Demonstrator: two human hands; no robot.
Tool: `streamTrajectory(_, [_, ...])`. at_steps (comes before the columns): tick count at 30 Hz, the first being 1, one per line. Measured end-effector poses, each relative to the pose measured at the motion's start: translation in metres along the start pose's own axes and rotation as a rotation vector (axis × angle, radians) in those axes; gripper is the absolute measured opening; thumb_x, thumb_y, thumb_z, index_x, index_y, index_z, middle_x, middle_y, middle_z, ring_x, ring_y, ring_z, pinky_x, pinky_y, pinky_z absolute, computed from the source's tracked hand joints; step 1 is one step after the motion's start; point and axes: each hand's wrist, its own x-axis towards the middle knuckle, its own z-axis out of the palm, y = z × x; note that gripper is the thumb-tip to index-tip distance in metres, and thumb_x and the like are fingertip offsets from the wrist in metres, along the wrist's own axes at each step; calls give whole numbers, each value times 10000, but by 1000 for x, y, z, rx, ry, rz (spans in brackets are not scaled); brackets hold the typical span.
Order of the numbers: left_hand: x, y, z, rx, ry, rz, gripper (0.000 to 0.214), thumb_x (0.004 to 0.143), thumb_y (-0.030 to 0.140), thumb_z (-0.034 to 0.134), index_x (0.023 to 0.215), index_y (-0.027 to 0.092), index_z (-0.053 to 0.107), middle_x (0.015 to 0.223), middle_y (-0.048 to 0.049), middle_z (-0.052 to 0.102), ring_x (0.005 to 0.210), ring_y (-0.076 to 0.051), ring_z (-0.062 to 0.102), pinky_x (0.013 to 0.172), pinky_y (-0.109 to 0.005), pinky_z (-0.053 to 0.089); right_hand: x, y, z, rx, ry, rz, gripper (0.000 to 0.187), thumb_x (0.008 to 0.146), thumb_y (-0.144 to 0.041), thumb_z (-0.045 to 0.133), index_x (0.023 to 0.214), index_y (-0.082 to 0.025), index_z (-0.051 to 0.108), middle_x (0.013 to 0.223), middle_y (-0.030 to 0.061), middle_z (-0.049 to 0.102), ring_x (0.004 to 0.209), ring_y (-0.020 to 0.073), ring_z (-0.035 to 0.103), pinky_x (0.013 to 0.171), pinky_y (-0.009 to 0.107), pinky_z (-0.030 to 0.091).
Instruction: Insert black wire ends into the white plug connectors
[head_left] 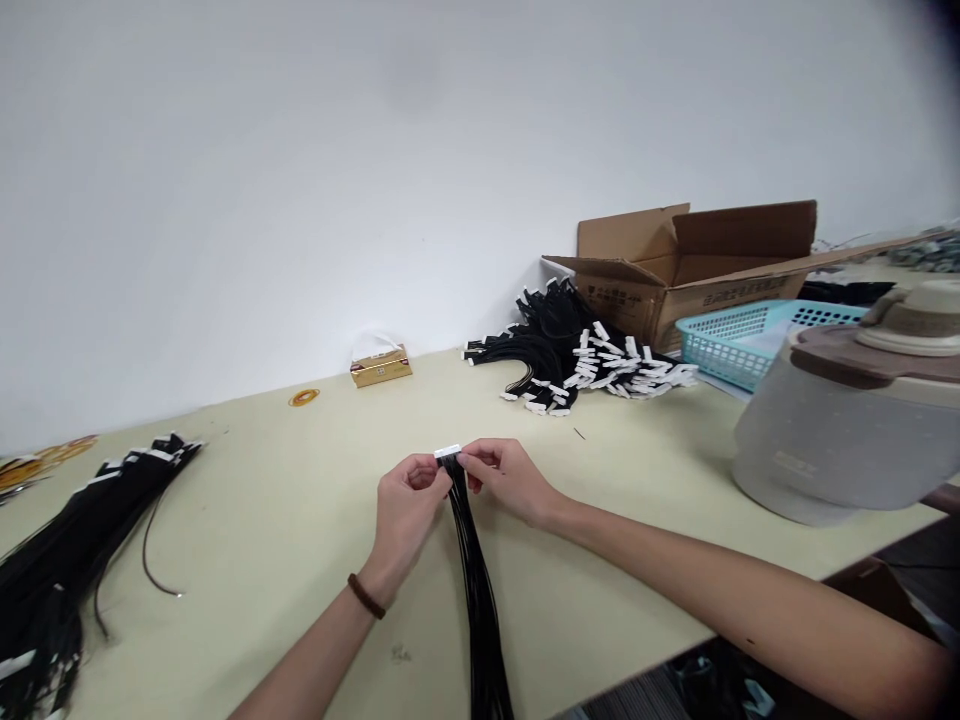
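Observation:
A wire harness [480,620] of many thin black wires runs from the table's front edge up to a white connector [448,452]. My left hand [409,495] pinches the wires just below the connector on its left side. On the other side, my right hand [506,480] pinches the harness close to the connector's right end. Fingers of both hands are closed, with the thumbs facing each other across the wires. The fingertips hide part of where the wires enter the connector.
Black harnesses with white connectors [600,365] are heaped at the back right, by an open cardboard box [675,280]. Nearby stand a blue basket [720,345] and a large jug [840,430]. More harnesses [90,520] lie left. A tissue box [381,366] and rubber bands [304,397] sit near the wall.

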Motion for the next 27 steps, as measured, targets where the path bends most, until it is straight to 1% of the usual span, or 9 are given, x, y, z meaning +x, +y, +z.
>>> streamTrajectory(4, [-1, -1, 1, 17, -20, 18, 153, 610, 255, 636, 697, 136, 596, 650, 1, 633, 605, -93, 567, 593, -203, 442, -1, -1, 0, -122, 51, -27, 231, 772, -358, 519, 742, -149, 612, 575, -3, 539, 533, 108, 492, 513, 228, 377])
streamTrajectory(9, [-2, -3, 2, 68, -32, 53, 164, 625, 254, 628, 735, 136, 595, 657, 2, 625, 618, -93, 565, 610, -206, 449, -1, 1, 2, -257, 118, -152, 181, 768, -299, 495, 710, -157, 592, 633, 10, 587, 563, 112, 505, 541, 232, 386])
streamTrajectory(12, [-3, -3, 2, 65, -54, 54, 189, 629, 270, 628, 761, 139, 595, 681, -7, 637, 634, -101, 572, 618, -215, 454, -1, 1, 3, -297, 134, -161, 148, 760, -269, 492, 711, -160, 580, 626, 3, 582, 560, 108, 501, 537, 228, 383])
streamTrajectory(18, [-3, -2, 3, 91, -50, 61, 184, 618, 224, 625, 776, 140, 581, 671, -5, 632, 625, -99, 571, 608, -208, 448, 0, 1, 3, -306, 109, -124, 65, 719, -201, 522, 737, -159, 568, 636, -2, 581, 572, 102, 514, 541, 215, 396])
streamTrajectory(23, [-2, -3, 3, 49, -55, 59, 185, 612, 188, 624, 784, 132, 583, 692, -7, 629, 650, -91, 571, 629, -200, 444, 1, 4, 1, -267, 47, -123, 107, 688, -173, 544, 793, -157, 547, 715, 10, 608, 629, 117, 553, 568, 220, 423])
streamTrajectory(27, [0, -4, 3, -31, -51, 19, 201, 586, 143, 644, 780, 127, 595, 716, -13, 632, 676, -85, 566, 648, -195, 436, 2, 4, 0, -288, 24, -124, 134, 685, -125, 503, 812, -164, 516, 718, -4, 592, 632, 115, 547, 575, 223, 419])
